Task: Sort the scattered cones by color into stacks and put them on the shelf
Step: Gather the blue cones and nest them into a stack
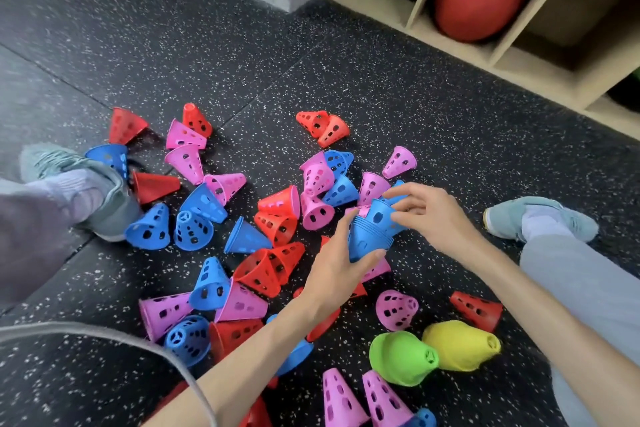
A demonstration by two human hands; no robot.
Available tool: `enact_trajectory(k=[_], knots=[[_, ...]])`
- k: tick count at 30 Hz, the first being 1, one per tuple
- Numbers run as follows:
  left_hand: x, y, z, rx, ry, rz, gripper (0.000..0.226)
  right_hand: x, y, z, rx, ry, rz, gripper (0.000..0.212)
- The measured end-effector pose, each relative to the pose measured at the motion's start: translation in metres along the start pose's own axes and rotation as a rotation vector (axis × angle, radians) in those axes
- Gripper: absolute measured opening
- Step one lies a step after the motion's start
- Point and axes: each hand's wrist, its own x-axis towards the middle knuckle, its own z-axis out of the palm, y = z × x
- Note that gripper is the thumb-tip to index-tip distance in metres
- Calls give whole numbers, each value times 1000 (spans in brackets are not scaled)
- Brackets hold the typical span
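The left hand (341, 262) grips a short stack of nested blue perforated plastic cones (372, 232) from below, holding it clear of the speckled black rubber floor (398, 90) so more can nest on. The right hand (427, 213) pinches the stack's top cone, apparently seating it. Red, pink and blue cones lie scattered around; the pale wooden shelf (502, 55) stands far right, awaiting stacks

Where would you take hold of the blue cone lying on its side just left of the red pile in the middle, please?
Grip the blue cone round its narrow end, coming from above. It lies on its side with the narrow tip up and left and the wide rim down and right, beside the red cones. The tip side has bare floor around it, so the fingers should probably fit there.
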Motion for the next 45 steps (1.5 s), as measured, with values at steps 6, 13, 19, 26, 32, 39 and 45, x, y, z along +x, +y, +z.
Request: enact_trajectory(k=[6,13,19,26,32,39,45], knots=[[4,7,4,18,-15,21,83,-11,10,8,78,-57,-31,30],[2,10,12,4,-11,45,77,-17,21,7,73,-112,-26,38],[3,15,14,-128,30,44,72,-20,10,10,28,-134,-65,42],[17,21,-35,188,-222,96,81,-19,-2,17,-55,-77,-71,44],[23,-3,-148,572,-143,113,43,-22,-28,23,-18,-57,-120,42],[2,-56,-189,520,217,-144,41,-37,-33,45,43,-48,-101,41],[-3,-62,-182,494,211,-233,31,-42,-29,54,56,-75,-94,42]])
